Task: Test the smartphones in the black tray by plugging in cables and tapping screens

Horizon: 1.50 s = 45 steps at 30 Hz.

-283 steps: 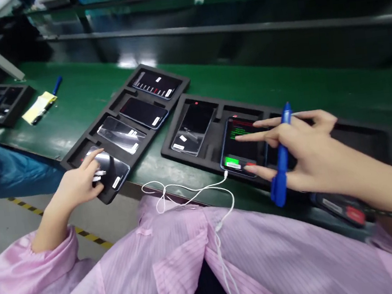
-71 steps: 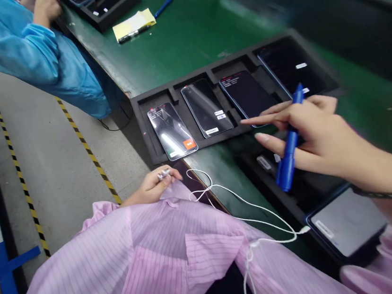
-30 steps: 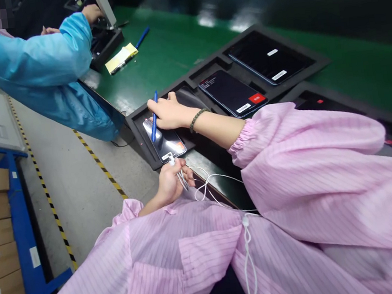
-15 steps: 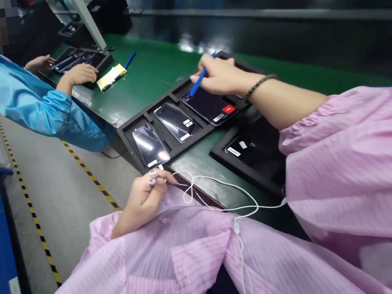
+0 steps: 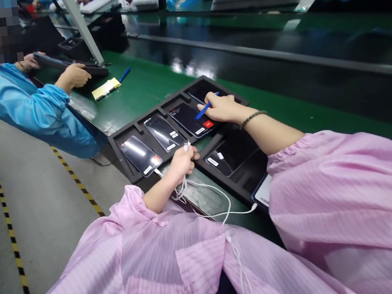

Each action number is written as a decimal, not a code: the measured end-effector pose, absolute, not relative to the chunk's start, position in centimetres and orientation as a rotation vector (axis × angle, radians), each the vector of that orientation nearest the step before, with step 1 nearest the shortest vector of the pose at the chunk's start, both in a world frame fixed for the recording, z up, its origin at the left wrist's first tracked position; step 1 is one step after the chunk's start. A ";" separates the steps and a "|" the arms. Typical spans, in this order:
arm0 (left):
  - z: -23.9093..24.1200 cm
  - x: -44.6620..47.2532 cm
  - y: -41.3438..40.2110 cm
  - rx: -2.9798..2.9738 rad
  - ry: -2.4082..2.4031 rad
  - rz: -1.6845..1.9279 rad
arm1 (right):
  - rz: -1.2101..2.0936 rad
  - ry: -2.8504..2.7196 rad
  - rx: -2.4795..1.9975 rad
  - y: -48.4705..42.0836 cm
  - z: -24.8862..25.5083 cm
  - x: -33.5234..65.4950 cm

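Note:
My right hand [image 5: 222,108] is closed around a blue pen [image 5: 206,107] and rests on the far end of a black foam tray [image 5: 127,172], over a dark phone with a red patch [image 5: 192,119]. My left hand [image 5: 182,160] pinches the plug end of a white cable [image 5: 212,201] at the tray's near edge, beside a film-covered phone [image 5: 163,132]. Another filmed phone [image 5: 141,155] lies at the tray's left end. A second black tray [image 5: 244,170] nearer my body holds a dark phone [image 5: 228,155]; the cable's other end reaches a phone [image 5: 262,195] at my right sleeve.
A person in a blue coat [image 5: 30,107] works at the left with a hand [image 5: 76,75] on another tray. A yellow pad [image 5: 105,88] and a blue pen [image 5: 124,74] lie on the green bench [image 5: 145,86]. A dark conveyor [image 5: 280,74] runs behind. Yellow-black floor tape [image 5: 75,185] borders the bench.
My left hand has risen from my lap to the tray's near edge with the cable plug. My right hand with the pen has settled lower on the tray's far end.

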<state>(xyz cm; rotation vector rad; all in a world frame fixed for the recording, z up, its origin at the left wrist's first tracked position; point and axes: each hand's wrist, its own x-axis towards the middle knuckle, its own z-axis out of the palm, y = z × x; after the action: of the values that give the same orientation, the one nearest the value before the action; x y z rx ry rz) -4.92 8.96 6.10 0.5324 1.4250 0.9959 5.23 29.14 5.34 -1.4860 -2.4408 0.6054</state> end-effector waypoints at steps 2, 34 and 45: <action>5.6 -5.4 8.8 0.565 1.509 0.965 | 0.625 -2.401 -1.513 28.9 5.3 5.3; 8.3 -9.3 4.8 1.334 1.980 0.576 | 0.731 -2.558 -1.429 23.1 8.0 0.0; 5.7 -6.8 7.0 0.971 1.706 0.708 | 0.563 -2.531 -1.230 25.4 5.5 -1.6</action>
<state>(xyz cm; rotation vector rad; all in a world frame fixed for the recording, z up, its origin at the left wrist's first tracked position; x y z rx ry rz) -6.76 6.96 5.67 0.9714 1.7063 0.7078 -1.64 25.38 5.48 -1.2297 -2.5308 0.5626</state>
